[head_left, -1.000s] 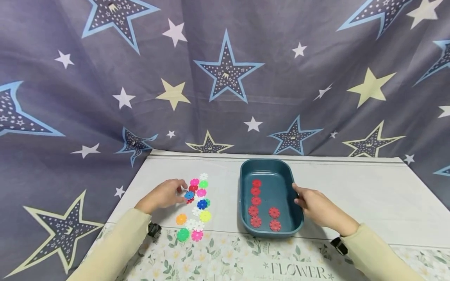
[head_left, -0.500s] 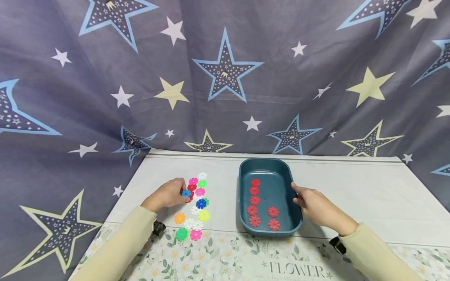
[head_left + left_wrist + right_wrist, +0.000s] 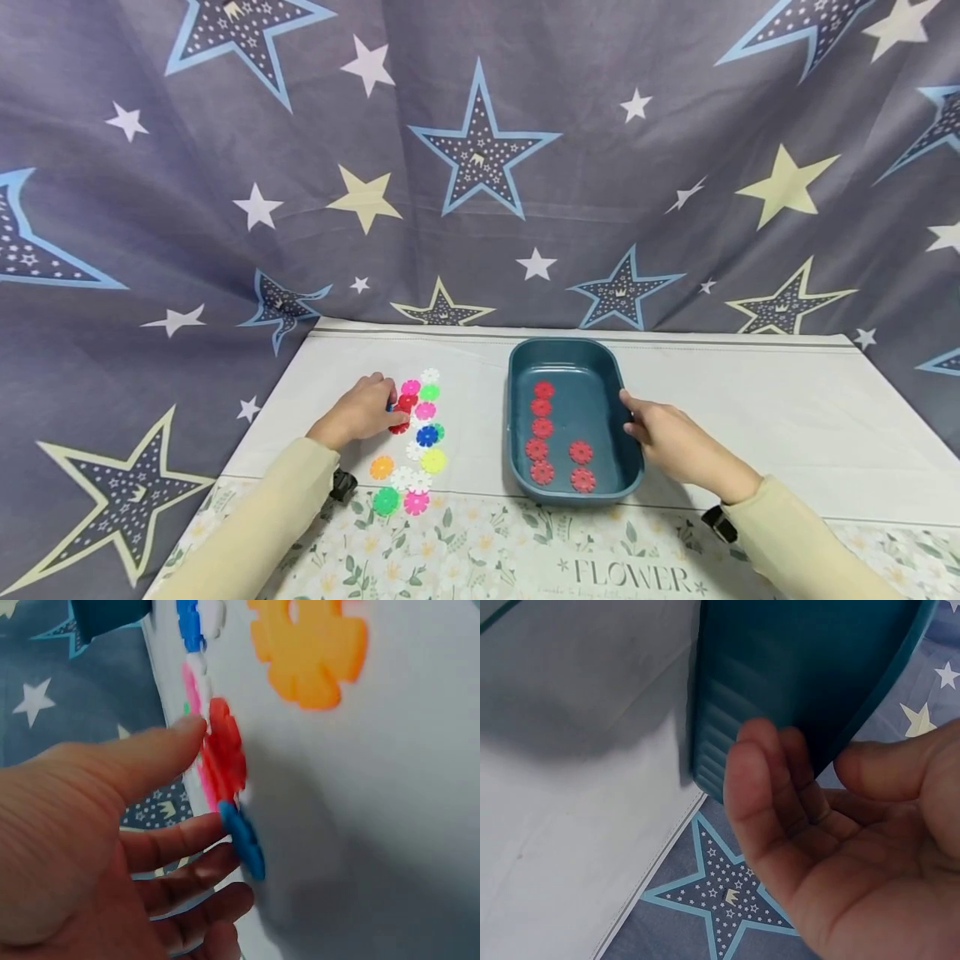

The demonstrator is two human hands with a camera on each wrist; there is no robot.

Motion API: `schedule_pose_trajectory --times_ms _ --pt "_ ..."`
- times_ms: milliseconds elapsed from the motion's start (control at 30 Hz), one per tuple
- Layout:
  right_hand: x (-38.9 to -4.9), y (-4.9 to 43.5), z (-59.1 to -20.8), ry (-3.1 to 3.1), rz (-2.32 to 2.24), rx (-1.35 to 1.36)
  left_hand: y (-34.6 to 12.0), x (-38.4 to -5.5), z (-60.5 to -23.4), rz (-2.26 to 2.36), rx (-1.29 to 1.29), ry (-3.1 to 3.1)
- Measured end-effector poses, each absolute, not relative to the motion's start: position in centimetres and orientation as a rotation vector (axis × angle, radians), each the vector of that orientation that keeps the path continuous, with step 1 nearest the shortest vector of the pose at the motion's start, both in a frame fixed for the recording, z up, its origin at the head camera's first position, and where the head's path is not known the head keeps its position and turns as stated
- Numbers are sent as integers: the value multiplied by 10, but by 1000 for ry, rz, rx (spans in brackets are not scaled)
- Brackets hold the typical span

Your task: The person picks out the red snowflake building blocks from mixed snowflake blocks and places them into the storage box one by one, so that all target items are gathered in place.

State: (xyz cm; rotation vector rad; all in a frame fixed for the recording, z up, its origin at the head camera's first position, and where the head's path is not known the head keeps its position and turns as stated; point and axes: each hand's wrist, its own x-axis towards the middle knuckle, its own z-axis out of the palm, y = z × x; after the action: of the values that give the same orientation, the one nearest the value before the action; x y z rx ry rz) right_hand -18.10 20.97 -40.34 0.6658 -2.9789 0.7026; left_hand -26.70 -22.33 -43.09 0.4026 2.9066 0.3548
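Observation:
In the head view my left hand (image 3: 360, 410) is at the left edge of a loose group of coloured plastic snowflake discs. The left wrist view has its thumb beside the overlapping red snowflake discs (image 3: 225, 757). Its fingertips touch a light blue snowflake disc (image 3: 244, 840), which stands tilted on edge. My right hand (image 3: 682, 437) grips the right rim of a teal plastic basin (image 3: 577, 375), thumb at the rim and fingers against the outer wall (image 3: 735, 712). Inside the basin lie several red snowflake discs (image 3: 542, 427), in a long column and a pair.
Around the left hand lie orange (image 3: 381, 467), yellow (image 3: 433, 460), dark blue (image 3: 427, 435), green (image 3: 386, 501), pink and white discs. They rest on a white cloth with a floral front strip (image 3: 465, 550). A star-patterned curtain (image 3: 480, 250) hangs behind the table.
The left hand has shifted the light blue disc leftward off the red ones, uncovering them; the disc is now mostly hidden by the hand in the head view. The right hand and basin stay put.

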Motion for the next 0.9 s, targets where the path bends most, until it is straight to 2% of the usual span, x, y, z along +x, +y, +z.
schedule_pose_trajectory --times_ms 133,267,500,700,900 --pt "-181 210 -403 -2975 691 673 -217 -270 -429 316 405 2901" --pt "-181 210 -403 -2981 690 676 -214 -273 -429 308 522 2925" --pt "-180 210 -403 -2969 695 682 -211 -271 -427 494 717 3028" --pt "-180 210 -402 -2956 676 689 -198 -266 -408 683 808 3111" --pt "-180 210 -403 -2944 678 697 -172 -257 -387 740 1182 3103"
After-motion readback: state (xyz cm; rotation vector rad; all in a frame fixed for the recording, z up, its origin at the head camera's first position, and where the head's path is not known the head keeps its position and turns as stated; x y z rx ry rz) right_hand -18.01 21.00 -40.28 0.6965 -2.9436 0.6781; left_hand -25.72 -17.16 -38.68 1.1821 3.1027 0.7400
